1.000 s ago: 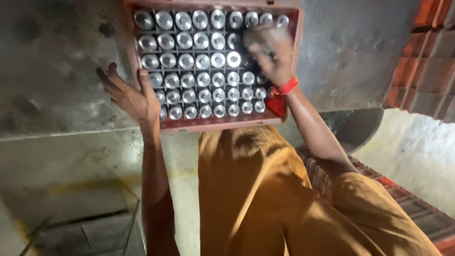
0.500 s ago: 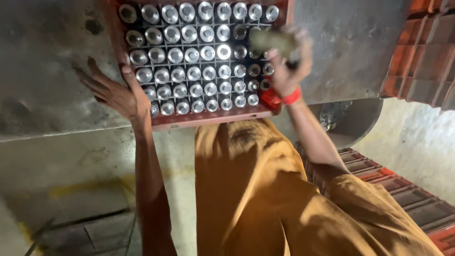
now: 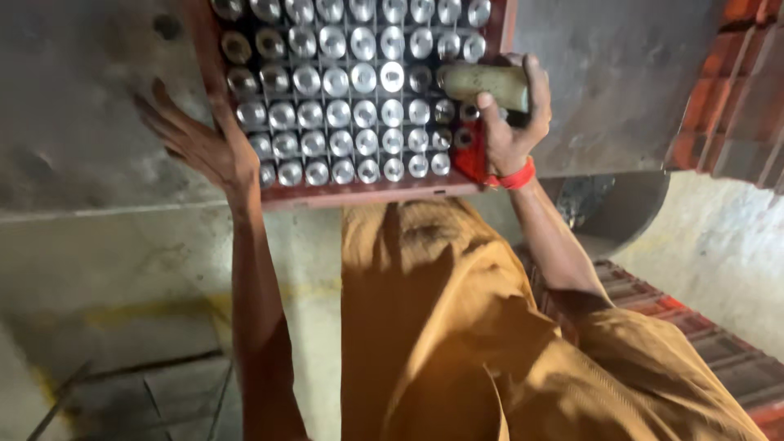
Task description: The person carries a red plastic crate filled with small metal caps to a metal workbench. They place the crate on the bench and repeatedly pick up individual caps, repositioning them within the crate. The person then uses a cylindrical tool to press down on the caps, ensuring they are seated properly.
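Right hand (image 3: 510, 122) gripped bottle (image 3: 483, 83), lying sideways across crate (image 3: 490, 163), neck hidden. Left hand (image 3: 200, 147) flat, fingers spread, against crate's left side.

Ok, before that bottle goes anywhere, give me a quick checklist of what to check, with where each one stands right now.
1. Right hand has a firm hold on the bottle: ok, fingers wrap round it and it lies sideways over the crate's right edge.
2. Left hand steadies the red crate: ok, palm pressed flat against its left side.
3. A free cell near the bottle: cannot tell, the hand and bottle cover that corner.
4. Other bottles seated upright in their cells: ok, the metal caps stand in even rows.
5. Crate resting fully on the grey surface: cannot tell, its upper part is out of frame.
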Demonstrator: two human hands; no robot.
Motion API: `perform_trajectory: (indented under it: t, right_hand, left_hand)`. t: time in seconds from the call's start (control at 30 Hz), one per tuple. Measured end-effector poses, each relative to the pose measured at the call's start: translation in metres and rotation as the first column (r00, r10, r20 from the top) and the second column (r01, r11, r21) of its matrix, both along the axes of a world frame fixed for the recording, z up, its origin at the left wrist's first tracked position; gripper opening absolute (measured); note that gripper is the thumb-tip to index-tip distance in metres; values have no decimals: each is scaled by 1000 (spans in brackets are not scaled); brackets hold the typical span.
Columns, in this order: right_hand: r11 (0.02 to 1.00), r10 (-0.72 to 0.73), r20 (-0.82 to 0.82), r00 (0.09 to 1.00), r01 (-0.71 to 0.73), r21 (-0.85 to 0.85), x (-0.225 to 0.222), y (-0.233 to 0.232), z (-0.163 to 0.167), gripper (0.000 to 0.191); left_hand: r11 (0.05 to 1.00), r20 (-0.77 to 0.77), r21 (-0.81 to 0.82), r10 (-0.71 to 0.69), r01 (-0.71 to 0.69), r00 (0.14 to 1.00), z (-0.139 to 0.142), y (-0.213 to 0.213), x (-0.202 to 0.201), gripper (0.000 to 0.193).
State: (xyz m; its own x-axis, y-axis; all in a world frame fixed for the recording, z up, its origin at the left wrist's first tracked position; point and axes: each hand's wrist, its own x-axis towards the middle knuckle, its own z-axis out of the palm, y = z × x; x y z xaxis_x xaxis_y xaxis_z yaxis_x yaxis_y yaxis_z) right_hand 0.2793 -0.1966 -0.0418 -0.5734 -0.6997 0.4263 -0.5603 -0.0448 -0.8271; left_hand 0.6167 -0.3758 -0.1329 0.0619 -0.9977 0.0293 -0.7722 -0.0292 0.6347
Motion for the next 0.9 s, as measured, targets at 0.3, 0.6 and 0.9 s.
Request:
perform_trajectory:
  t: [0.3,0.6,0.9]
  right_hand:
    - [979,115,80,990,-100,-176,12,20,-3,49]
    - [904,332,-195,923,-370,-214,24,47,-12,50]
    - [984,152,-206,967,-169,-64,21,65,-10,45]
  left_hand:
    - [997,34,-79,-15,18,999,-12,1,6,80]
    - [996,90,-43,82,-78,993,-23,0,6,88]
    - [998,110,-54,46,-40,993,-25,-4,7,86]
